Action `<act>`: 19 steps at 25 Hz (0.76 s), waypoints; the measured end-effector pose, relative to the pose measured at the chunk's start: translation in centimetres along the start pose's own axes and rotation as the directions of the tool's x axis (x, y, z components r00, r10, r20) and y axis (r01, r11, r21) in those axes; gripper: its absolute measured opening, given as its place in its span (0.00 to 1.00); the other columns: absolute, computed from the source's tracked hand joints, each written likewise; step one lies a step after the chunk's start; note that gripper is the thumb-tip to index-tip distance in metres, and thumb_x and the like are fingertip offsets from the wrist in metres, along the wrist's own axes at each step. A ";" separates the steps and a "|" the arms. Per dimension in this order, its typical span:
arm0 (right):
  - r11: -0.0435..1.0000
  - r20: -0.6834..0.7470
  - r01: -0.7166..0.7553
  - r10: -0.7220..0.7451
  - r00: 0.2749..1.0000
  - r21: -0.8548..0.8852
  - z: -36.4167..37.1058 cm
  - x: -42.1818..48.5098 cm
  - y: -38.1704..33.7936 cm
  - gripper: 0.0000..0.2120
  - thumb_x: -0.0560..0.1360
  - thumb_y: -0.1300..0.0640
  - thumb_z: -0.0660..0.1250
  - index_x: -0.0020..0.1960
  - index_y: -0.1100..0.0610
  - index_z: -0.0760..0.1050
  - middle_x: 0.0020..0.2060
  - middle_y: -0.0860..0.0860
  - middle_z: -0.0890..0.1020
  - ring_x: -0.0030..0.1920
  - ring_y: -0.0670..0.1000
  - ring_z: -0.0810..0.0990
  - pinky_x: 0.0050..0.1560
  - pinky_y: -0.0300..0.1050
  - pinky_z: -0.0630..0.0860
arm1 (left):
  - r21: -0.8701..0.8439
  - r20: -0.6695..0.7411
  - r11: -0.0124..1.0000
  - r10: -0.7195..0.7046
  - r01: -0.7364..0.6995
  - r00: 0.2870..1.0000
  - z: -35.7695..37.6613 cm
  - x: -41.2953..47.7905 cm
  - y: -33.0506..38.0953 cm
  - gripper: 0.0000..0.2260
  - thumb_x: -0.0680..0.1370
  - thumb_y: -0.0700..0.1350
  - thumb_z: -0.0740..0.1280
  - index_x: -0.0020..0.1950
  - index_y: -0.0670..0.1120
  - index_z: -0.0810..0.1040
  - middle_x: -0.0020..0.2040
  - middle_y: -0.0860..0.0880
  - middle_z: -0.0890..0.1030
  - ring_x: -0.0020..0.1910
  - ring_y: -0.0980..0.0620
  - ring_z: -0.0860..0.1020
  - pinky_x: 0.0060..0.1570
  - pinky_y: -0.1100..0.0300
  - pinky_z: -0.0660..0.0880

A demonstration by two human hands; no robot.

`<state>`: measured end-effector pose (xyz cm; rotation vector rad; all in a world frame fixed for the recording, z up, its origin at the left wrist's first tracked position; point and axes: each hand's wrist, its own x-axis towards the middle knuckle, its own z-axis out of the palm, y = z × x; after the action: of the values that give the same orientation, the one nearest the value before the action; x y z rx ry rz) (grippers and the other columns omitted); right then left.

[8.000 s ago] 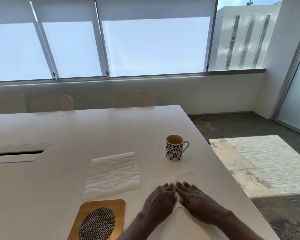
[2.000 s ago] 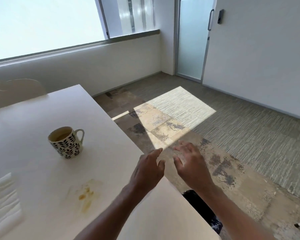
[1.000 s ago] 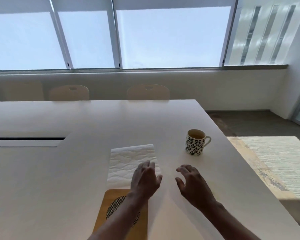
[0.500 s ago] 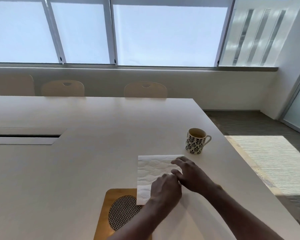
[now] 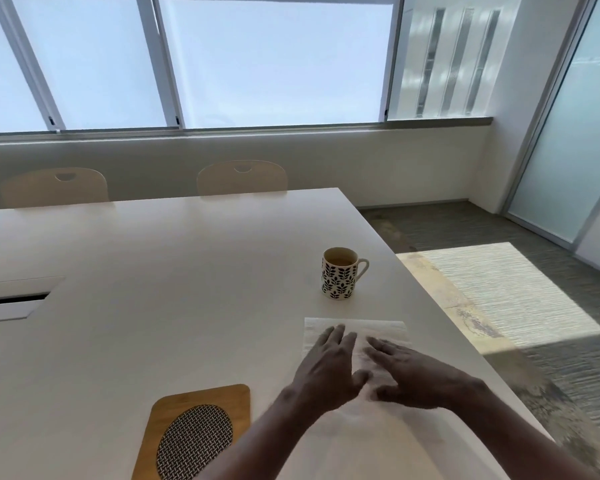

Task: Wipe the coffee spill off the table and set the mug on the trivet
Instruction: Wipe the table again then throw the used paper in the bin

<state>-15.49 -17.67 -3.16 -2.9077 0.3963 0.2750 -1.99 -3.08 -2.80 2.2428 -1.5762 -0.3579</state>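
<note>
Since the frame half a second back, the paper towel (image 5: 357, 336) has slid rightward off the trivet's corner and both hands have flattened onto it, where before they were gripping its near edge.

Going left to right: the trivet (image 5: 194, 433) — a wooden board with a woven oval insert — is lying down and to the left of the left hand (image 5: 329, 370), apart from it and with nothing on it. The left hand is resting palm-down on the towel, fingers spread and pointing away from the person. Just to its right, thumbs nearly touching, the right hand (image 5: 409, 374) is pressing down the same way, fingers splayed, somewhat blurred as if moving. Neither hand is pinching anything; both are lying open on the sheet. The towel is showing beyond the fingertips as a white quilted strip, close to the right edge of the table (image 5: 153, 271). The mug (image 5: 340, 273) is standing upright beyond the fingertips of both hands, slightly right of centre, handle turned right, coffee visible inside, well clear of the towel.

The coffee spill itself is not showing — it is presumably under the towel and hands. By my reading, step 1, the wiping, is underway but not confirmed done. Step 2 is untouched: the mug is still sitting on bare table, well apart from the trivet.
</note>
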 end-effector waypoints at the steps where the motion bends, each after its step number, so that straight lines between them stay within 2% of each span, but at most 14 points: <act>1: 1.000 -0.024 0.013 -0.013 1.000 -0.004 0.5 -0.2 -0.2 0.39 0.78 0.36 0.56 0.79 0.51 0.42 0.79 0.49 0.42 0.78 0.46 0.40 0.76 0.39 0.41 | 0.074 0.079 0.997 0.020 -0.025 0.997 0.5 0.2 -0.6 0.34 0.80 0.57 0.60 0.80 0.44 0.53 0.81 0.43 0.52 0.80 0.47 0.49 0.78 0.55 0.49; 3: 0.999 -0.026 0.031 -0.032 0.999 -0.031 2.0 -0.1 -0.6 0.37 0.78 0.34 0.48 0.79 0.49 0.37 0.79 0.49 0.39 0.77 0.46 0.35 0.75 0.41 0.36 | 0.191 0.149 0.979 0.047 -0.075 0.988 2.1 0.4 -1.6 0.34 0.81 0.59 0.54 0.80 0.43 0.46 0.81 0.42 0.45 0.80 0.48 0.42 0.77 0.56 0.40; 6: 0.998 -0.016 -0.007 0.006 1.000 -0.064 3.5 0.4 0.2 0.35 0.77 0.31 0.43 0.75 0.44 0.31 0.77 0.45 0.35 0.75 0.44 0.29 0.74 0.43 0.32 | 0.259 0.144 0.961 0.059 -0.095 0.988 3.5 0.8 -2.3 0.32 0.81 0.59 0.48 0.80 0.43 0.45 0.81 0.43 0.43 0.80 0.50 0.40 0.74 0.57 0.36; 8: 0.998 0.003 -0.016 0.016 1.000 -0.060 3.1 1.2 1.3 0.36 0.76 0.30 0.42 0.75 0.43 0.30 0.77 0.43 0.34 0.74 0.43 0.29 0.74 0.42 0.32 | 0.274 0.130 0.959 0.034 -0.069 0.991 3.5 1.7 -2.4 0.33 0.82 0.60 0.47 0.80 0.44 0.45 0.81 0.44 0.43 0.80 0.50 0.40 0.75 0.57 0.36; 10: 1.000 0.000 -0.006 0.006 1.000 -0.025 2.4 2.5 2.1 0.37 0.76 0.29 0.42 0.77 0.44 0.34 0.78 0.43 0.37 0.74 0.42 0.31 0.74 0.42 0.33 | 0.288 0.123 0.958 -0.017 -0.019 0.992 3.0 2.6 -2.4 0.34 0.82 0.62 0.47 0.80 0.43 0.45 0.81 0.43 0.43 0.80 0.49 0.41 0.76 0.56 0.37; 12: 0.999 -0.032 -0.025 0.026 0.999 0.034 1.9 4.1 2.4 0.37 0.76 0.30 0.44 0.79 0.46 0.41 0.79 0.44 0.42 0.76 0.41 0.37 0.75 0.41 0.37 | 0.277 0.123 0.960 -0.088 0.051 0.989 2.4 3.2 -3.0 0.37 0.80 0.66 0.45 0.80 0.43 0.44 0.81 0.43 0.42 0.80 0.48 0.41 0.76 0.55 0.38; 14: 0.992 -0.080 -0.110 0.115 0.990 0.060 1.6 5.6 2.5 0.37 0.77 0.32 0.47 0.79 0.50 0.45 0.80 0.48 0.46 0.78 0.46 0.42 0.77 0.45 0.41 | 0.281 0.121 0.954 -0.140 0.102 0.983 1.9 3.6 -3.5 0.40 0.78 0.69 0.45 0.80 0.43 0.43 0.81 0.43 0.42 0.80 0.48 0.41 0.78 0.53 0.39; 16: 0.981 -0.069 -0.184 0.187 0.980 0.057 1.6 6.9 2.2 0.39 0.77 0.32 0.47 0.79 0.52 0.41 0.80 0.50 0.42 0.79 0.50 0.39 0.76 0.48 0.39 | 0.296 0.121 0.947 -0.170 0.128 0.978 1.6 3.8 -4.0 0.41 0.78 0.70 0.46 0.80 0.43 0.43 0.81 0.43 0.42 0.80 0.49 0.41 0.78 0.53 0.40; 19: 0.985 -0.043 -0.169 0.170 0.984 0.040 1.5 8.7 1.2 0.39 0.78 0.32 0.45 0.79 0.53 0.38 0.79 0.51 0.38 0.78 0.51 0.36 0.76 0.48 0.36 | 0.314 0.119 0.938 -0.193 0.148 0.974 0.9 3.9 -4.9 0.40 0.78 0.69 0.46 0.80 0.42 0.42 0.81 0.43 0.42 0.80 0.49 0.41 0.77 0.54 0.40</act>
<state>-7.80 -20.57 -6.60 -2.8524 0.6513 0.2237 3.14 -5.40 -5.73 2.6553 -1.6051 -0.3576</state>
